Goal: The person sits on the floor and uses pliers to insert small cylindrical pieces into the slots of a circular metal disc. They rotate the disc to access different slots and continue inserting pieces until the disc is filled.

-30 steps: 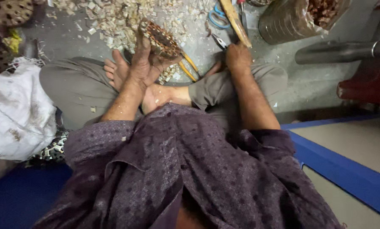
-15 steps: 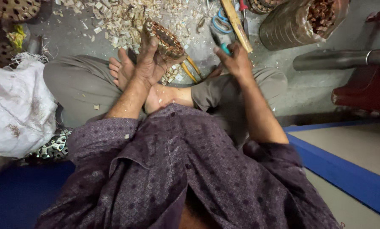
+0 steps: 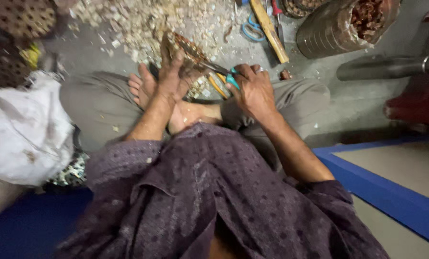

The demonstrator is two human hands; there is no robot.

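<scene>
Two hands over the crossed legs: the right hand (image 3: 254, 88) is closed round one teal-handled pliers (image 3: 222, 73); the left hand (image 3: 172, 72) grips one brown perforated piece (image 3: 190, 48) just beyond. Farther off lie pale chips (image 3: 142, 19), one blue scissors (image 3: 253, 29) and one wooden stick (image 3: 269, 31).

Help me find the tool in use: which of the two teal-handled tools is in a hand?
The pliers gripped in the right hand, nose against the brown piece the left hand holds. The blue-handled scissors lie untouched on the floor.
</scene>
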